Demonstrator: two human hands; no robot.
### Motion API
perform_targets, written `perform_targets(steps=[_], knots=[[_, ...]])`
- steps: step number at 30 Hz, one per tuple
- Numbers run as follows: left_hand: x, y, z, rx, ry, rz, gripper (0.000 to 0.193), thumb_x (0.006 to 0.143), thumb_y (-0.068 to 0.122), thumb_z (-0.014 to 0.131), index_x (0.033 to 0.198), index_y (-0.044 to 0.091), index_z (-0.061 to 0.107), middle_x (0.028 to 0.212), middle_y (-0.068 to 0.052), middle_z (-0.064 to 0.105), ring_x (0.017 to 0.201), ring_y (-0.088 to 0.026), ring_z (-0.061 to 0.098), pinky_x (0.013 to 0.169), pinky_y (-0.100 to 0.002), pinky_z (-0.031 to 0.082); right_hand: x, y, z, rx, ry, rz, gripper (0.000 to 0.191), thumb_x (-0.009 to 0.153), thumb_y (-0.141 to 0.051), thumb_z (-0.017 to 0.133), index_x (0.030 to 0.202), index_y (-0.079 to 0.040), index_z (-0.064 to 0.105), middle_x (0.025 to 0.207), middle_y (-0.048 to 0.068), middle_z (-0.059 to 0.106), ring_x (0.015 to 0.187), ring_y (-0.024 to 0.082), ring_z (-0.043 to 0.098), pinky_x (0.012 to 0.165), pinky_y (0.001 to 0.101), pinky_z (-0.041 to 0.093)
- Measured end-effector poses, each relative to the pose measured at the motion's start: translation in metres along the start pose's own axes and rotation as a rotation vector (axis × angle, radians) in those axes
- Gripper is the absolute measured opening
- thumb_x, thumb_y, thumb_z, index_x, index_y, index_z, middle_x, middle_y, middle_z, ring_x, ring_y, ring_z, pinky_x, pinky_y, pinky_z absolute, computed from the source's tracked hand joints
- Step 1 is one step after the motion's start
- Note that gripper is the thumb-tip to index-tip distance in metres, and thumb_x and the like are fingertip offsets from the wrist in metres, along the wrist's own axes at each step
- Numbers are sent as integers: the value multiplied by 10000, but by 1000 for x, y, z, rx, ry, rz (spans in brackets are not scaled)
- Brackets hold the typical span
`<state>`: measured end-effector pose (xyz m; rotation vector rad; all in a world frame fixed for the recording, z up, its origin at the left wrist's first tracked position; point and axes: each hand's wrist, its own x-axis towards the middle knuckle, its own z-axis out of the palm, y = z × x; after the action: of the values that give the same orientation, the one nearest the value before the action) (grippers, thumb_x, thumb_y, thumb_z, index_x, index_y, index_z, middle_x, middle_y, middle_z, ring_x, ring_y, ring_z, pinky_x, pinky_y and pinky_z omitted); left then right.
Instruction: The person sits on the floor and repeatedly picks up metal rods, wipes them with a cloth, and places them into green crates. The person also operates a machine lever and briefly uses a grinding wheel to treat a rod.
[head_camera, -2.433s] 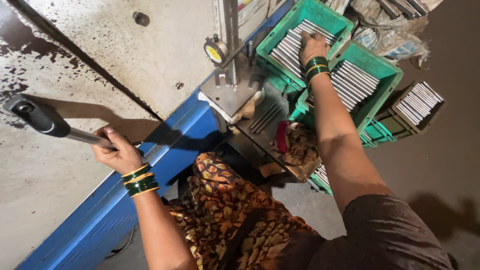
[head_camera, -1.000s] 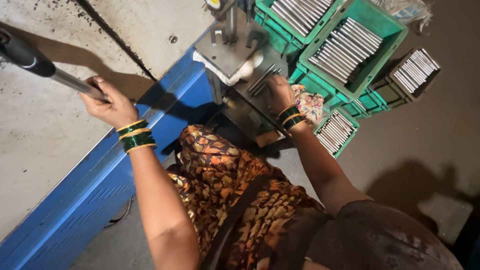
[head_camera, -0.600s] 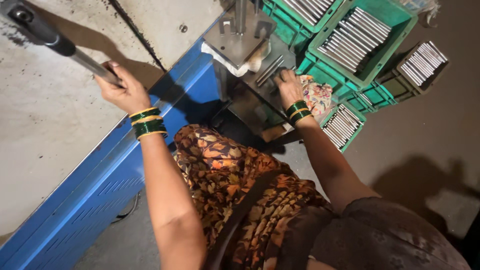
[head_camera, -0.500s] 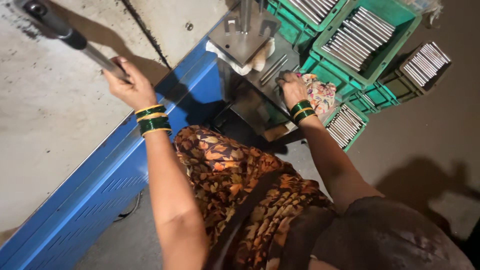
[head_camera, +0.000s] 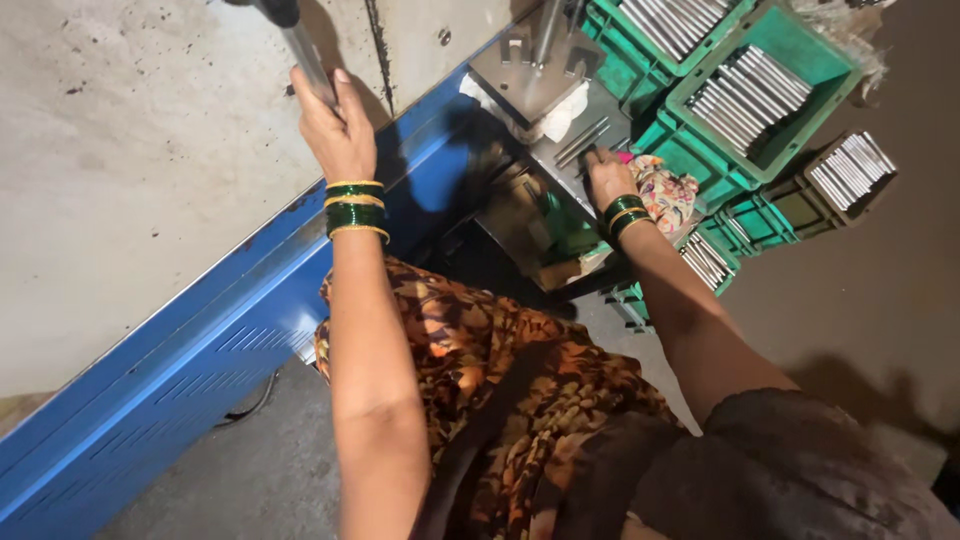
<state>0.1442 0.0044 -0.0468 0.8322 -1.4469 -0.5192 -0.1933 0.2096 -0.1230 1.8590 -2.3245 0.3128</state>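
My left hand (head_camera: 335, 125) grips the metal lever handle (head_camera: 300, 50) of a hand press, raised near the top of the view. My right hand (head_camera: 607, 178) rests on the press's metal bed (head_camera: 575, 150), fingers on several thin metal rods lying there beside the ram (head_camera: 545, 30). Whether the fingers pinch a rod I cannot tell. Both wrists carry green and gold bangles. A white cloth (head_camera: 560, 110) lies under the press block.
Green plastic crates (head_camera: 790, 120) full of thin metal rods stand at the upper right, with more crates (head_camera: 760, 225) stacked below. A patterned rag (head_camera: 665, 190) lies beside my right hand. The blue machine frame (head_camera: 200, 350) runs diagonally at left, under a grey tabletop (head_camera: 130, 180).
My right hand came back from the far crate to the press bed. My left hand swung the lever from far left up toward the top middle.
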Motion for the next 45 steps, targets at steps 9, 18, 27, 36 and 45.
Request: perform_targets(steps=[9, 18, 27, 36, 45], knots=[[-1, 4, 9, -26, 10, -55, 286, 1067, 178, 638, 1289, 14, 561, 871, -40, 653, 697, -113, 525, 658, -276, 484, -6, 27, -4, 76, 26, -77, 247, 883, -33, 597, 1115, -74, 672, 1100, 202, 674, 984, 416, 661, 821, 502, 534], [4, 16, 26, -21, 46, -94, 123, 1033, 133, 650, 1104, 44, 605, 724, 33, 544, 624, -58, 436, 587, -252, 408, 13, 23, -12, 889, 470, -126, 317, 950, -65, 668, 1258, -6, 629, 1181, 185, 692, 1047, 368, 679, 914, 426, 546], [0, 19, 36, 31, 80, -83, 131, 1025, 145, 663, 1105, 50, 624, 699, 26, 500, 615, -65, 420, 578, -261, 411, 2, -156, 14, 2358, -494, 499, 190, 1016, -353, 579, 1140, -217, 629, 621, -60, 476, 401, 37, 371, 338, 183, 295], [4, 21, 44, 28, 126, -94, 127, 988, 129, 665, 1081, 50, 631, 671, 15, 503, 593, -76, 412, 548, -276, 394, -54, -221, -2, 2049, -644, 376, 307, 993, -306, 599, 1206, -108, 695, 1102, -49, 737, 1021, 64, 689, 875, 249, 561], [6, 24, 49, 82, 162, -67, 104, 976, 105, 662, 967, 44, 578, 597, -14, 486, 523, -104, 446, 519, -299, 404, -35, -204, 27, 2186, -836, 510, 316, 1007, -172, 573, 1308, -103, 641, 1198, 20, 715, 1115, 171, 674, 962, 372, 542]])
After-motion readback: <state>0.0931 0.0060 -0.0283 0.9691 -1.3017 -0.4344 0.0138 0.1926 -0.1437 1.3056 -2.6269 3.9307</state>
